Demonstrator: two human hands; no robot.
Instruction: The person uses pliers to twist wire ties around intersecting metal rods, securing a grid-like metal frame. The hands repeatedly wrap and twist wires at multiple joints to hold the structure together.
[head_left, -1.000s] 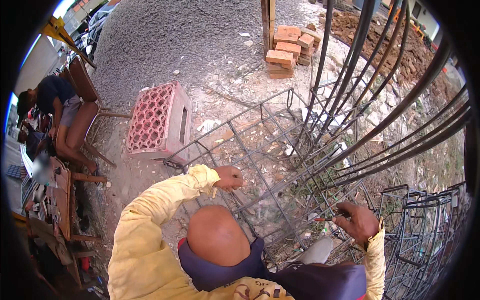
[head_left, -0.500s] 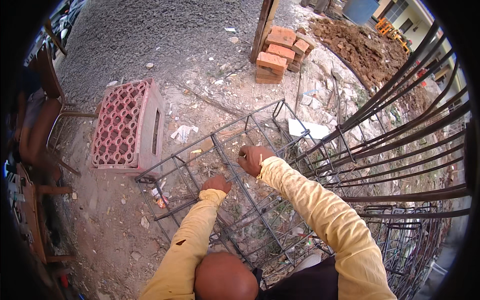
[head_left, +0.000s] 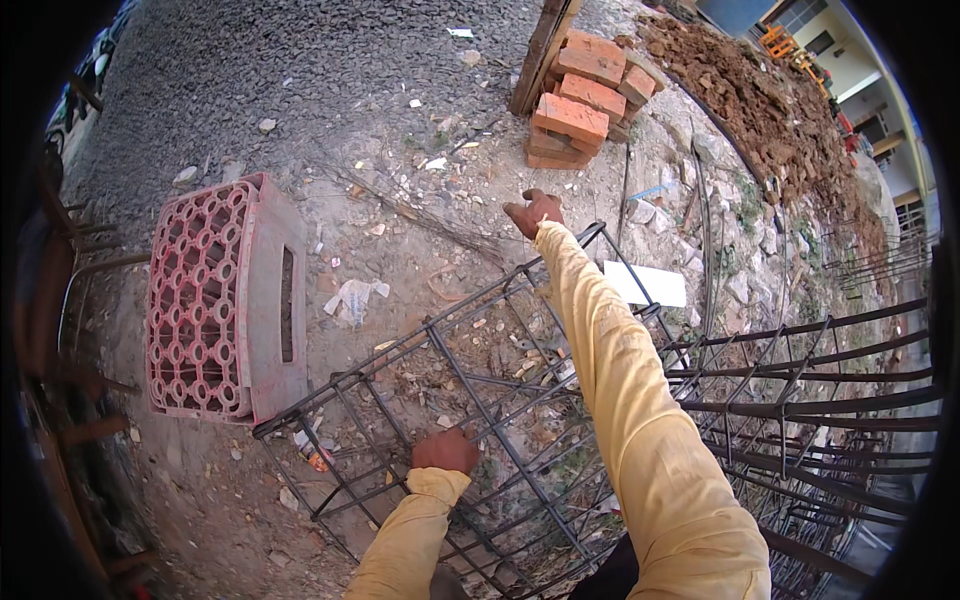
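A cage of dark steel rebar (head_left: 520, 470) lies slantwise in front of me, its long bars joined by square stirrups. My left hand (head_left: 447, 452) is closed in a fist among its bars; what the fingers hold is hidden. Past the far end of the cage reaches my right hand (head_left: 535, 212), fingers apart and nothing visible in them. Just left of that hand, a bundle of thin wires (head_left: 425, 222) lies on the dirt. A white sheet (head_left: 645, 284) lies by the cage's far right corner.
A faded red plastic bottle crate (head_left: 200, 300) stands at the left, touching or very near the cage's left corner. Stacked orange bricks (head_left: 575, 115) sit beside a wooden post (head_left: 543, 55). More long rebar (head_left: 830, 405) extends to the right. Gravel (head_left: 270, 80) and reddish soil (head_left: 770, 110) lie beyond.
My right hand has left the cage's middle and stretched forward beyond its far end. My left hand remains among the bars, lower in the picture. The view has shifted with my head.
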